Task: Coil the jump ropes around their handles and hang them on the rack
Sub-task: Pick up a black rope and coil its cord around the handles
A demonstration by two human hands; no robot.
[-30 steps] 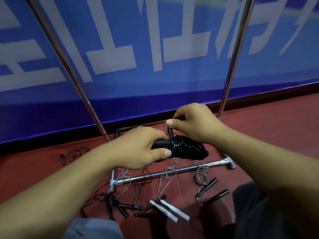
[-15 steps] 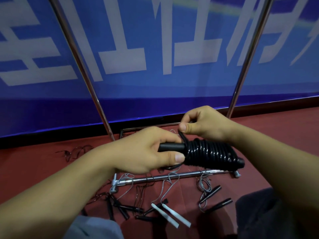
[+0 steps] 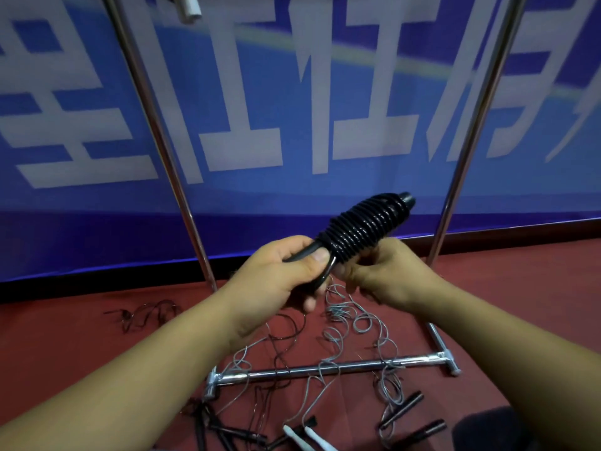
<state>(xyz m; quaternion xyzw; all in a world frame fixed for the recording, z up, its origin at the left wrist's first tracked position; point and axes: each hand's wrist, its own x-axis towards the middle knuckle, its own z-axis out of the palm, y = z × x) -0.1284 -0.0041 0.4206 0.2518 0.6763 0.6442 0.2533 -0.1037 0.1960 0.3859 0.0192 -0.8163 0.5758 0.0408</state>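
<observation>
Black jump rope (image 3: 361, 227), coiled tight round its handles, sits raised before the rack (image 3: 159, 138), tip tilted up-right; my left hand (image 3: 276, 278) grips the bare handle end, thumb on a loose loop; my right hand (image 3: 387, 275) is curled beneath the coil, grip unclear; risk: the last loop slips free and the coil unwinds; no containers seen; other ropes (image 3: 351, 323) lie tangled on the floor (image 3: 65, 340).

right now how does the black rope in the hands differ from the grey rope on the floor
The black rope is wound in tight coils around its handles; the grey rope sprawls in loose loops. The black rope is held up by the left hand and right hand; the grey rope lies across the rack's bottom bar. The black rope looks thicker. Neither is hung.
</observation>
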